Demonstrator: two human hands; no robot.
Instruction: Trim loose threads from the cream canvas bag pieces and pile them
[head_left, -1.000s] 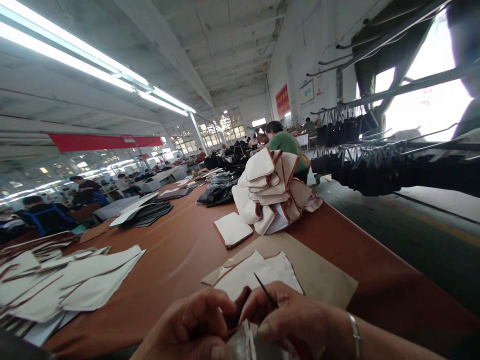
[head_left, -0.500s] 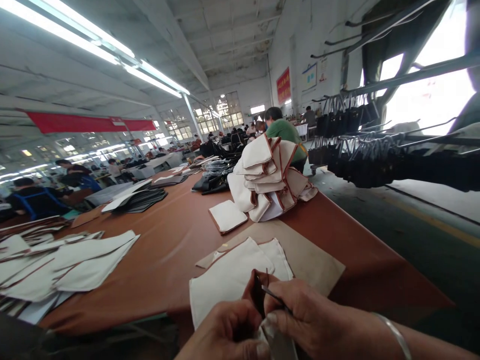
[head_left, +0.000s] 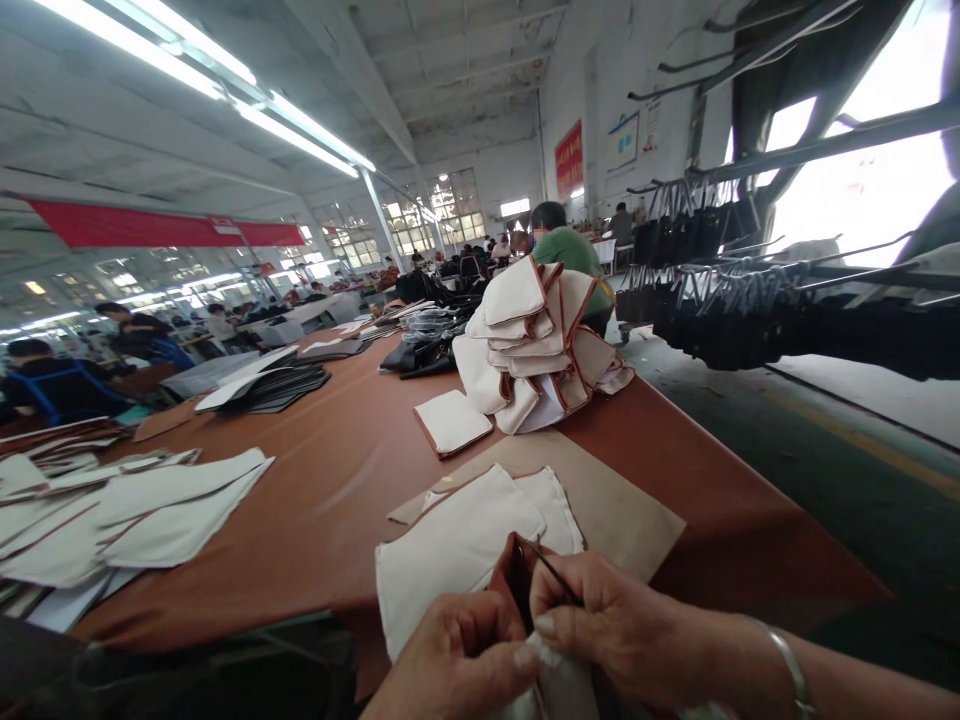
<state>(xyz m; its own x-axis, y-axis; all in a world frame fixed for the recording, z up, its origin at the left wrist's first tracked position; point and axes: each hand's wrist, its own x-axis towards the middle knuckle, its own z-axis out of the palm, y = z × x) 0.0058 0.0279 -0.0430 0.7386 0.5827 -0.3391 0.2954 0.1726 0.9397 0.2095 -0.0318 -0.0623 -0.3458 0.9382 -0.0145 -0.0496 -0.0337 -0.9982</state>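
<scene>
My left hand [head_left: 469, 650] is closed on a brown leather piece [head_left: 512, 580] with white backing, its edge folded up into a peak. My right hand [head_left: 600, 615] pinches a thin dark pointed tool [head_left: 559, 575], whose tip reaches the peak of that piece. The right thumb and fingers also press on the white side of the piece. How the tool's rear end sits in the palm is hidden. Just beyond both hands lie flat white panels with brown edges [head_left: 457, 530], on a tan sheet [head_left: 630, 515].
A tall pile of white, brown-edged pieces [head_left: 525, 345] stands beyond, with a single panel [head_left: 452, 422] beside it. More white panels [head_left: 172, 510] and a black stack [head_left: 281, 385] lie left on the brown-covered table [head_left: 337, 470]. Hanging racks [head_left: 750, 320] stand right; a person in green [head_left: 570, 250] is behind.
The tool has tilted and its tip now sits closer in at the leather's peak. Both hands stay nearly in place, and the view has shifted slightly.
</scene>
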